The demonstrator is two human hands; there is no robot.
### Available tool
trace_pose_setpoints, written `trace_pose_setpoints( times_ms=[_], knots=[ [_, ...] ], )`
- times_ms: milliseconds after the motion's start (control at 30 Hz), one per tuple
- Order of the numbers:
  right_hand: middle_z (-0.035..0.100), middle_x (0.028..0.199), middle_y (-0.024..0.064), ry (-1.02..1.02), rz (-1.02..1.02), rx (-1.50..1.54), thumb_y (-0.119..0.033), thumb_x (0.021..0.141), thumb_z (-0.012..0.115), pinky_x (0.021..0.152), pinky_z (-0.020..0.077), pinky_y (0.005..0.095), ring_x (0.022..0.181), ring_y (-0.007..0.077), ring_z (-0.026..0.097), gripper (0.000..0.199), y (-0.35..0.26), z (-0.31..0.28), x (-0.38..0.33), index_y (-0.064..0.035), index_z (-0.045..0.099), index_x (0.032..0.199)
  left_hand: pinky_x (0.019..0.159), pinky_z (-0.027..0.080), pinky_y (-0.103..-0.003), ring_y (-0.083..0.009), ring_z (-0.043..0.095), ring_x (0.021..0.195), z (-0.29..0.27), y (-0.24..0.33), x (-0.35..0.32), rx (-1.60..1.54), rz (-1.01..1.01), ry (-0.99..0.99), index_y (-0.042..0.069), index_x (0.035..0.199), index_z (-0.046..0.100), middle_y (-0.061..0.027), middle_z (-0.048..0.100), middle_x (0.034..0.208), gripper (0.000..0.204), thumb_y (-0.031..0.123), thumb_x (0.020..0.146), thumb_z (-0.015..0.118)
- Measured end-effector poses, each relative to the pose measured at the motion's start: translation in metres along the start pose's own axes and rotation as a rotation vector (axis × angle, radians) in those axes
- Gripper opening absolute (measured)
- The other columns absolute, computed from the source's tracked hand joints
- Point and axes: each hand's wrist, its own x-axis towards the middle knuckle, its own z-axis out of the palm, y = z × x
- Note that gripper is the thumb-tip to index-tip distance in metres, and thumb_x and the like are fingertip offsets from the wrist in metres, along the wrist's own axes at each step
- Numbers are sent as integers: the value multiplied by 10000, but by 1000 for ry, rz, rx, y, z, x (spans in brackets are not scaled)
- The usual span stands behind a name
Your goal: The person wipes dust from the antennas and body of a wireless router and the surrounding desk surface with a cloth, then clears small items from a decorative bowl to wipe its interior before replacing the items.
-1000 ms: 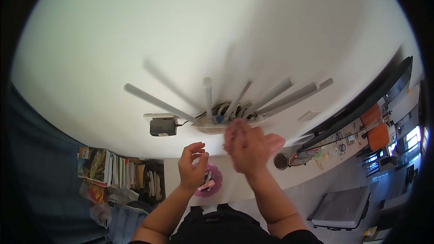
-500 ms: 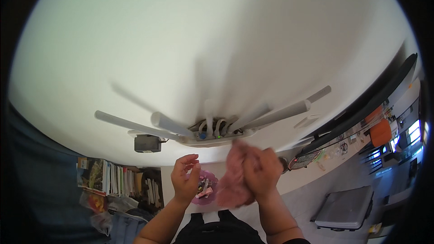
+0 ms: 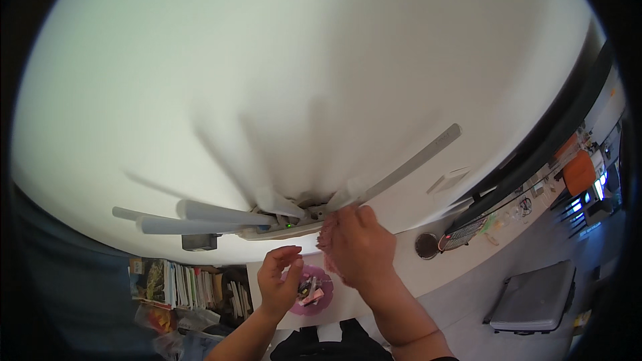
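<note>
A white router (image 3: 294, 232) with several long antennas (image 3: 221, 212) is at the wall in front of me, and a small green light glows on it. My right hand (image 3: 364, 244) grips a bunched pink cloth (image 3: 328, 241) at the router's right part. The hand covers much of the cloth, so I cannot make out exactly where it touches. My left hand (image 3: 277, 281) is lower and to the left, holding nothing, its fingers curved and apart. Beside it, a pink scalloped dish (image 3: 326, 299) on the white table holds several small items.
A black adapter (image 3: 199, 242) sits below the left antennas. Books (image 3: 190, 283) and plastic bags stand at the lower left. To the right are a dark round container (image 3: 426, 245), a racket (image 3: 466, 232), a dark-framed screen (image 3: 528, 167) and a grey suitcase (image 3: 533, 299) on the floor.
My right hand has brought the pink cloth up against the router, and the cloth is now more bunched under the hand. My left hand keeps its pose. The whole view has shifted slightly.
</note>
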Motion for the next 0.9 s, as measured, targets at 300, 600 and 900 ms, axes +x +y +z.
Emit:
trace_pose_setpoints(
  times_ms=[300, 600, 900],
  knots=[
    [595, 762, 0, 77, 47, 256, -137, 718, 623, 433, 470, 272, 557, 147, 568, 262, 13, -26, 7, -63, 626, 970, 846, 482, -278, -150, 608, 924, 21, 0, 6, -7, 41, 23, -27, 1081, 537, -112, 618, 1041, 235, 1, 859, 610],
    [642, 848, 89, -70, 336, 720, -29, 782, 522, 661, 498, 262, 724, 165, 620, 278, 80, -14, -20, -47, 644, 1031, 839, 474, -271, -154, 600, 926, 40, 2, 8, 40, 44, -30, -32, 1070, 528, -118, 617, 1040, 200, -17, 876, 575],
    [655, 977, 69, -444, 480, 1123, -6, 818, 512, 788, 480, 243, 905, 118, 604, 280, 107, 23, -27, 40, 615, 1074, 837, 464, -264, -139, 599, 898, 55, 3, 19, 35, 41, 67, -23, 1039, 542, -104, 635, 987, 150, 55, 913, 559]
  ],
)
